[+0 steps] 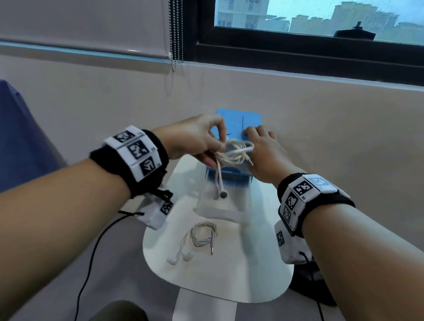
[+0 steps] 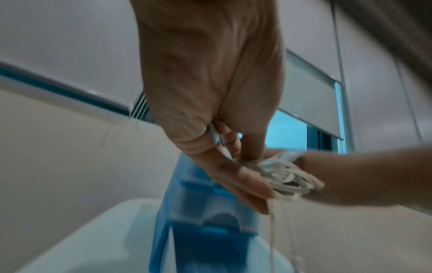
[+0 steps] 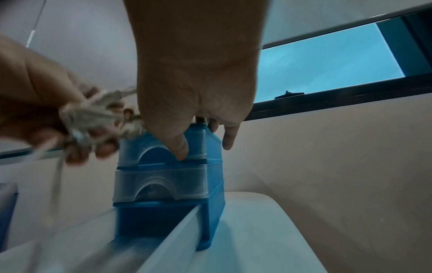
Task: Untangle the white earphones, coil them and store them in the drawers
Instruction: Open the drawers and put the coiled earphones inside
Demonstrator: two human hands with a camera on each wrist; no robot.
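Observation:
My left hand [image 1: 215, 145] grips a coiled bundle of white earphones [image 1: 234, 153] just above the front of the blue drawer unit [image 1: 240, 120]. One earbud [image 1: 223, 194] dangles from the bundle over the pulled-out clear bottom drawer [image 1: 218, 209]. In the left wrist view the coil [image 2: 287, 177] sits between my thumb and fingers. My right hand [image 1: 259, 142] holds the top of the unit. In the right wrist view its thumb [image 3: 180, 147] lies on the top drawer's front. A second coiled pair of white earphones [image 1: 202, 236] lies on the white table [image 1: 249, 272].
The small white table stands against a beige wall under a window. A blue cloth-covered object [image 1: 10, 137] is at the left. Black cables [image 1: 87, 264] hang from my wrists toward the floor. A bead chain [image 1: 175, 35] hangs from the blind.

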